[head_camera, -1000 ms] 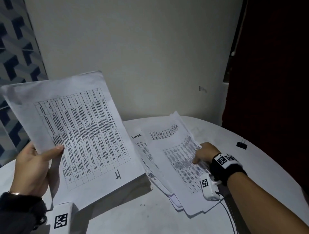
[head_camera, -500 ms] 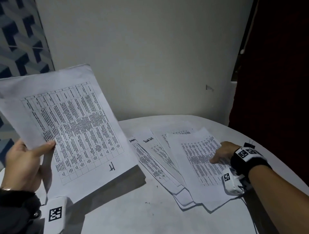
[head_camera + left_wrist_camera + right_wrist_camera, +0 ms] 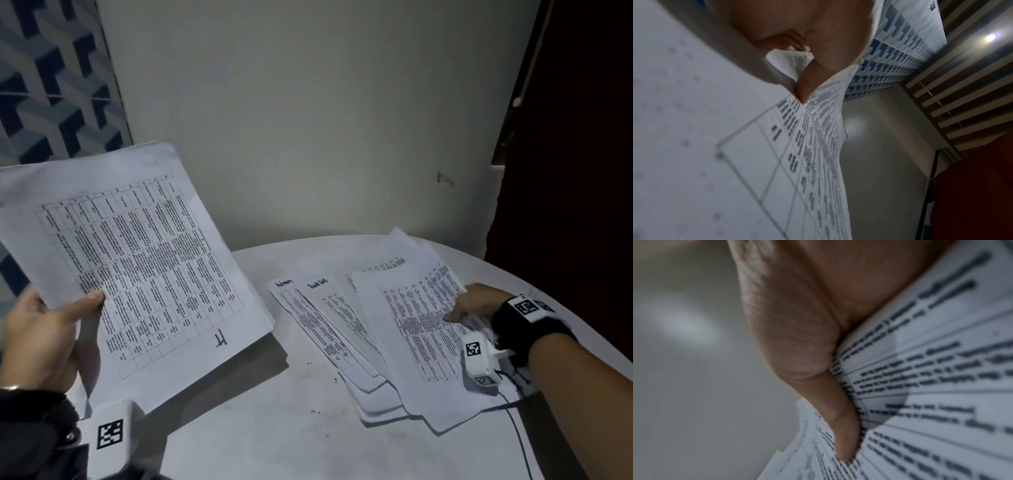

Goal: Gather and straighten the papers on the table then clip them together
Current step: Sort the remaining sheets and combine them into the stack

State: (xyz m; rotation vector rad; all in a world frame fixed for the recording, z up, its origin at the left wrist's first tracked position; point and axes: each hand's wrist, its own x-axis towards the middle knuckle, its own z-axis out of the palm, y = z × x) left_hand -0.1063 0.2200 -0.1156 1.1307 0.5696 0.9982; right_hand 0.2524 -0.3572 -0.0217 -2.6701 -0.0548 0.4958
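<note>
The left hand [image 3: 41, 335] pinched a raised sheaf [image 3: 137, 260]; its wrist view alone showed fingers behind. The right hand [image 3: 474, 303] gripped the fanned pile [image 3: 394, 329] on the table [image 3: 291, 428], thumb on top.

Bare table [image 3: 274, 435] lies open between the two hands. Left of the right hand [image 3: 474, 303], fanned papers [image 3: 342, 329] cover the surface. The sheaf [image 3: 137, 260] gripped by the left hand [image 3: 44, 335] overhangs the near-left side, and a wall [image 3: 308, 120] closes off the space beyond both.
</note>
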